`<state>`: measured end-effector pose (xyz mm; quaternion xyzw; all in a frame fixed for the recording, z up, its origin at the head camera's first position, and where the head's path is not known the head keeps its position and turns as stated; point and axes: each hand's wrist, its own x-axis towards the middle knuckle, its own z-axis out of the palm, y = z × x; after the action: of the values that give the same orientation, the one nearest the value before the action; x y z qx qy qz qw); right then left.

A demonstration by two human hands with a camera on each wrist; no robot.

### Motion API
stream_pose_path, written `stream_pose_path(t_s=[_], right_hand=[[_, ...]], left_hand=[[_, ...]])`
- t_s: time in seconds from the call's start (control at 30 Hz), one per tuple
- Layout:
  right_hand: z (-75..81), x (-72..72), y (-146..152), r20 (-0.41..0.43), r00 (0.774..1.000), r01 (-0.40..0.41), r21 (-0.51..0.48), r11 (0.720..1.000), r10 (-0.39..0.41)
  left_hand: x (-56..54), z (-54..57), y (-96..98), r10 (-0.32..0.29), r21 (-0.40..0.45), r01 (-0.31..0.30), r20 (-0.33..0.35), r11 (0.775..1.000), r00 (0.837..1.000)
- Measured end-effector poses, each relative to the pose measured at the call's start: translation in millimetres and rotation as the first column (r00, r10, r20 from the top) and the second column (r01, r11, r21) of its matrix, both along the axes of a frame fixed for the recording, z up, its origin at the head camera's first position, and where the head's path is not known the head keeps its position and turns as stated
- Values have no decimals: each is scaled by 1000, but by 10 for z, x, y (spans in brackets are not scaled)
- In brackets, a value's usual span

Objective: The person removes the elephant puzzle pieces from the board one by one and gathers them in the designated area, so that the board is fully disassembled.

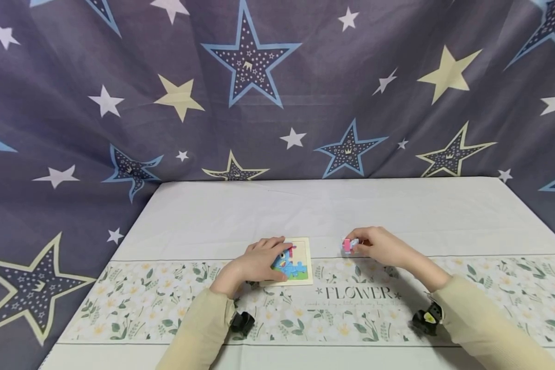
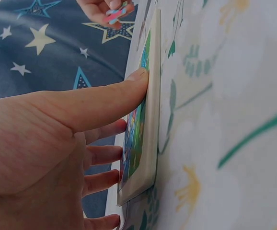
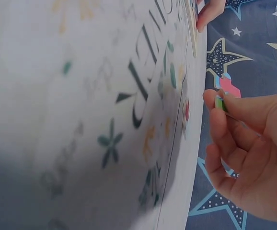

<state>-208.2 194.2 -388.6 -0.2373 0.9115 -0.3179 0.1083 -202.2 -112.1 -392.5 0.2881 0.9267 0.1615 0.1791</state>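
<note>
My left hand [image 1: 258, 260] rests over the left part of a small jigsaw puzzle board [image 1: 310, 272] with a pale wooden frame. Its thumb touches the near edge and its extended fingers reach toward the far side, as the left wrist view shows. Fitted pieces make a blue animal on green ground [image 1: 287, 265], partly hidden by that hand; bare board shows at the upper right. Off to the right, my right hand [image 1: 380, 245] pinches a pink and light-blue puzzle piece [image 3: 230, 87] between thumb and fingertips, above the table.
A small red and white thing [image 3: 186, 114] lies on the table below the right hand in the right wrist view. White cloth with a floral band and the word FLOWER [image 1: 358, 293] covers the table. Behind hangs a dark star-patterned curtain [image 1: 300, 82].
</note>
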Motion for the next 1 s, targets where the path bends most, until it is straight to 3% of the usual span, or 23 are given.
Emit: stream_pose_path(t_s=[0.43,1.0], right_hand=[[64,80,170,61,997,42,11,999,-42],[-75,100,140,92,996,8,-40,999,-4]], left_hand=[[-18,0,2,2,-12,-2,4,1000,1000],[-7,4,10,11,-18,-11,2,1000,1000]])
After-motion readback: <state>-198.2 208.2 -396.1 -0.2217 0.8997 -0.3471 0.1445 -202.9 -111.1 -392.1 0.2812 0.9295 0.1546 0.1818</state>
